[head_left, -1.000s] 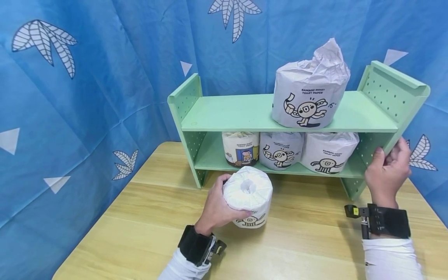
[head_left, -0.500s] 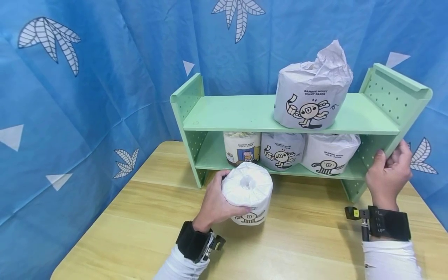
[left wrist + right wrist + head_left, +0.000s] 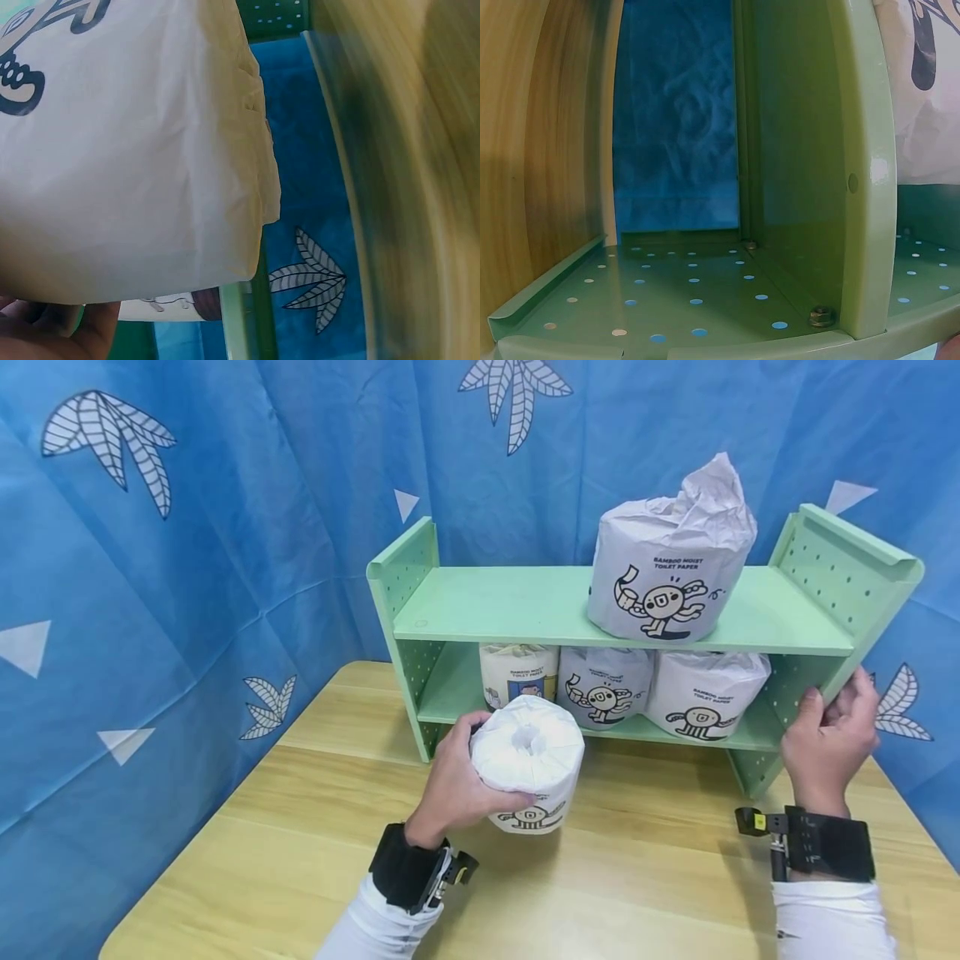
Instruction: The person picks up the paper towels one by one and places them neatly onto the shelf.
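Two hands are busy here. The left hand [image 3: 453,785] is curled round a wrapped toilet roll [image 3: 528,762], holding it just above the wooden table [image 3: 645,877] in front of the green shelf [image 3: 525,602]. The right hand [image 3: 828,747] grips the shelf's right side panel, thumb in front. Three rolls [image 3: 622,689] sit on the lower board, one big roll [image 3: 667,568] on top.

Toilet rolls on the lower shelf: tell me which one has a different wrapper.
The leftmost roll: its wrapper is cream with a coloured picture, while the two rolls beside it are white with black line cartoons.
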`<action>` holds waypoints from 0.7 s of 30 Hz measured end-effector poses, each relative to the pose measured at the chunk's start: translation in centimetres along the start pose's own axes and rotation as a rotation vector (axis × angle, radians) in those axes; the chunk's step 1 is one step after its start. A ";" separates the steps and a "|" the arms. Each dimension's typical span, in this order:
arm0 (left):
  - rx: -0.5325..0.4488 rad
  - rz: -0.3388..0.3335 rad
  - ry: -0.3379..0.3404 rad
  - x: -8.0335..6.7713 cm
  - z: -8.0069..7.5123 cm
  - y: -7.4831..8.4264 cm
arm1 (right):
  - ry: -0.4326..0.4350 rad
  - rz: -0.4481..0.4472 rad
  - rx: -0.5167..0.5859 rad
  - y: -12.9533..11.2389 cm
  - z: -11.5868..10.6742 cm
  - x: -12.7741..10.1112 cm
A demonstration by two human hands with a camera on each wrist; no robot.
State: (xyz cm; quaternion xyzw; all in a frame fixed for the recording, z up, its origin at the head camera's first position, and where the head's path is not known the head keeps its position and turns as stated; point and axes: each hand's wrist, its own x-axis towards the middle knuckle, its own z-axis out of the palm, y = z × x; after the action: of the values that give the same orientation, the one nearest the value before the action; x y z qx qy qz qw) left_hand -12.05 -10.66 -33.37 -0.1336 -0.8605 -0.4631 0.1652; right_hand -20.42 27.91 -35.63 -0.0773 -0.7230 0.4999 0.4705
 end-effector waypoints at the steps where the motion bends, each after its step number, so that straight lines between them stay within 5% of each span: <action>1: -0.002 0.000 0.002 0.1 -0.1 0.1 | 0.000 0.000 -0.006 0.0 0.0 0.0; 21: -0.056 0.049 0.054 1.5 -1.4 1.2 | 0.013 -0.018 0.006 0.2 0.0 0.1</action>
State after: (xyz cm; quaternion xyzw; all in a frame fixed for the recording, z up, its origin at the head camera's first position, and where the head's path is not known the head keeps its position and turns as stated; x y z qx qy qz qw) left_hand -12.71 -11.08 -31.15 -0.1468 -0.8389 -0.4862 0.1957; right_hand -20.55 28.00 -35.74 -0.0724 -0.7192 0.4972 0.4799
